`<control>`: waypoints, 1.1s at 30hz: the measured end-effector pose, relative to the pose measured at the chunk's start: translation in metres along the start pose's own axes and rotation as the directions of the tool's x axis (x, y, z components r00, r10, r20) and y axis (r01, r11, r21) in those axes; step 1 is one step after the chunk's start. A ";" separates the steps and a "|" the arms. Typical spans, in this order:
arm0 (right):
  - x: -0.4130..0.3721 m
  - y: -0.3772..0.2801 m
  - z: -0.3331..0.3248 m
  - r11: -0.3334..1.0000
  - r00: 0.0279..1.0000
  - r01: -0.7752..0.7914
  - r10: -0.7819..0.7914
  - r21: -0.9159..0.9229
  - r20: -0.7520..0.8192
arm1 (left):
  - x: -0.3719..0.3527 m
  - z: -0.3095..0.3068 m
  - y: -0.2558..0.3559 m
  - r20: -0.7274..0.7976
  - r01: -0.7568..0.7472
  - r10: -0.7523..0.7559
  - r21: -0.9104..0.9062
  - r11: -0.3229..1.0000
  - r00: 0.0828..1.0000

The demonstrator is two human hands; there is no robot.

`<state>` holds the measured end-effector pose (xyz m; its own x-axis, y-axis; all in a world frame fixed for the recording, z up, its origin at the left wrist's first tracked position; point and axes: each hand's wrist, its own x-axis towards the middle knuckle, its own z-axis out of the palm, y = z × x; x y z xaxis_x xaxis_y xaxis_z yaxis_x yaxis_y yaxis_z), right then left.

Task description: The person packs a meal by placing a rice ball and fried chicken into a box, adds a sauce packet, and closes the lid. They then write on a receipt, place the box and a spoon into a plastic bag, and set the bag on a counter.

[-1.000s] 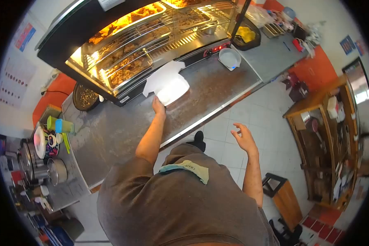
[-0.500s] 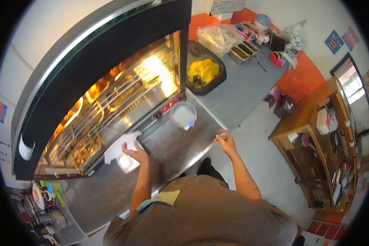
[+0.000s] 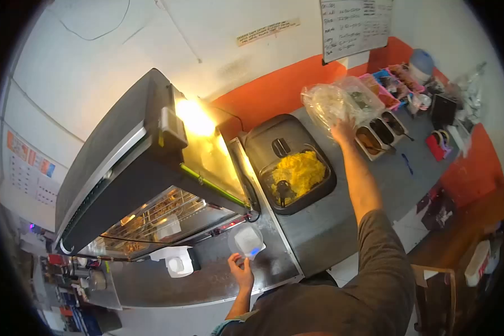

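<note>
My right hand [image 3: 343,132] is stretched far forward to the near edge of a clear plastic bag [image 3: 323,103], its fingers extended against the plastic. Whether they grip any of it is hard to see. My left hand [image 3: 242,271] hovers over the steel counter, fingers curved and apart, with nothing in it. Just beyond it stands a clear round container [image 3: 247,238] with a white inside and a blue patch on its rim. Farther left, a small white cup-like thing [image 3: 176,264] rests on white paper [image 3: 179,251] in front of the warmer.
A lit food warmer [image 3: 145,215] stands at the left. Beside it sits a black pan [image 3: 305,208] of yellow food [image 3: 299,172]. Metal tubs of sauce [image 3: 382,131], a blue pen [image 3: 407,164] and pink baskets [image 3: 375,89] occupy the grey table [image 3: 369,196]. A wooden cabinet [image 3: 439,274] is at lower right.
The view has swung right and away from the warmer's front. My right hand has gone from near my body out to the plastic bag. My left hand has left the paper and is near the round container.
</note>
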<state>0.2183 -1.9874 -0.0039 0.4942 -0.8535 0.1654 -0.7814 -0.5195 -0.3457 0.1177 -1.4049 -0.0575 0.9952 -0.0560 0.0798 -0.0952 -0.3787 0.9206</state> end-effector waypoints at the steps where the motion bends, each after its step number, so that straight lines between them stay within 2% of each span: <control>1: 0.019 0.006 0.007 0.998 0.997 0.006 -0.001 -0.060 0.083 | -0.006 0.001 0.005 0.041 0.060 -0.060 0.010 0.998 0.997; 2: 0.032 0.012 0.015 0.999 0.995 0.018 -0.013 -0.048 0.103 | -0.010 0.004 0.010 0.023 0.068 -0.068 0.027 0.997 0.997; 4: 0.044 0.017 0.020 0.976 0.991 0.094 -0.071 -0.198 0.117 | -0.020 0.007 0.021 0.027 0.096 -0.097 0.038 0.995 0.995; 5: 0.043 0.016 0.020 0.977 0.987 0.104 -0.079 -0.188 0.138 | -0.022 0.010 0.028 0.015 0.106 -0.107 0.056 0.993 0.994; 7: 0.029 0.012 0.014 0.990 0.991 0.108 -0.101 0.093 -0.084 | -0.026 0.015 0.046 0.014 0.113 -0.113 0.051 0.992 0.993; 8: 0.023 0.010 0.025 0.956 0.967 0.125 -0.057 0.267 -0.250 | -0.025 0.019 0.044 0.009 0.127 -0.128 0.025 0.992 0.992; 9: 0.010 0.006 0.028 0.743 0.980 0.146 -0.017 0.654 -0.199 | -0.017 0.026 0.047 -0.007 0.122 -0.122 0.011 0.992 0.992; 10: -0.010 0.003 0.030 0.388 0.992 0.125 -0.016 0.913 -0.128 | -0.008 0.031 0.049 0.075 0.113 -0.108 -0.065 0.991 0.991; 11: -0.043 -0.011 0.002 -0.013 0.982 -0.170 -0.081 0.985 0.168 | -0.007 0.035 0.053 0.154 0.122 -0.100 -0.140 0.983 0.983; 12: -0.078 -0.024 -0.022 -0.218 0.922 -0.366 -0.219 0.904 0.321 | 0.001 0.043 0.074 0.143 0.048 -0.031 -0.120 0.992 0.989; 13: -0.115 -0.038 -0.049 -0.382 0.891 -0.425 -0.334 0.821 0.306 | 0.009 0.048 0.095 0.159 -0.023 0.031 -0.057 0.998 0.987; 14: -0.146 -0.048 -0.072 -0.413 0.836 -0.487 -0.477 0.770 0.273 | 0.018 0.055 0.112 0.161 -0.020 0.041 -0.129 0.991 0.986; 15: -0.173 -0.053 -0.071 -0.449 0.785 -0.569 -0.548 0.689 0.291 | 0.026 0.058 0.135 0.206 0.030 0.008 -0.179 0.983 0.979; 17: -0.224 -0.073 -0.102 -0.457 0.666 -0.718 -0.671 0.524 0.326 | 0.038 0.057 0.162 0.212 -0.002 0.062 -0.275 0.961 0.975; 18: -0.245 -0.083 -0.112 -0.419 0.628 -0.748 -0.698 0.514 0.345 | 0.042 0.051 0.179 0.206 -0.060 0.129 -0.311 0.948 0.970; 20: -0.288 -0.097 -0.128 -0.351 0.524 -0.812 -0.790 0.466 0.319 | 0.037 0.031 0.214 0.178 -0.022 0.111 -0.443 0.896 0.978; 21: -0.307 -0.103 -0.134 -0.324 0.496 -0.828 -0.805 0.458 0.326 | 0.035 0.015 0.209 0.150 -0.018 0.094 -0.445 0.896 0.984; 23: -0.343 -0.119 -0.142 -0.202 0.340 -0.895 -0.886 0.398 0.315 | 0.031 -0.021 0.199 0.317 0.188 -0.031 -0.478 0.858 0.948; 24: -0.361 -0.127 -0.149 -0.118 0.257 -0.913 -0.910 0.391 0.325 | 0.024 -0.032 0.197 0.285 0.258 -0.062 -0.725 0.638 0.956; 25: -0.382 -0.134 -0.151 -0.100 0.237 -0.917 -0.916 0.387 0.325 | 0.017 -0.053 0.188 0.267 0.248 -0.069 -0.732 0.635 0.961; 27: -0.424 -0.151 -0.154 0.047 0.089 -0.932 -0.930 0.359 0.356 | 0.005 -0.098 0.167 0.211 0.088 0.041 -0.565 0.820 0.977; 28: -0.450 -0.161 -0.154 0.095 0.143 -0.820 -0.921 0.565 0.362 | -0.003 -0.121 0.157 0.149 0.029 0.069 -0.572 0.820 0.987; 29: -0.475 -0.173 -0.153 0.104 0.131 -0.818 -0.924 0.566 0.358 | -0.014 -0.143 0.149 0.134 0.022 0.068 -0.575 0.818 0.989; 31: -0.523 -0.197 -0.149 0.117 0.286 -0.695 -0.861 0.710 0.421 | -0.037 -0.188 0.139 -0.025 -0.102 0.103 -0.500 0.860 0.994; 32: -0.551 -0.214 -0.135 0.052 0.507 -0.525 -0.783 0.850 0.361 | -0.048 -0.213 0.123 -0.051 -0.134 0.123 -0.352 0.926 0.991; 33: -0.573 -0.228 -0.123 0.064 0.487 -0.523 -0.796 0.850 0.360 | -0.060 -0.233 0.109 -0.075 -0.136 0.116 -0.356 0.925 0.990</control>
<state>0.0666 -1.3849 0.0937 0.9996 0.0126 0.0234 0.0153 0.4483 -0.8937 0.0529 -1.2278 0.1268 0.9761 -0.0301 0.2151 -0.2156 -0.0137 0.9764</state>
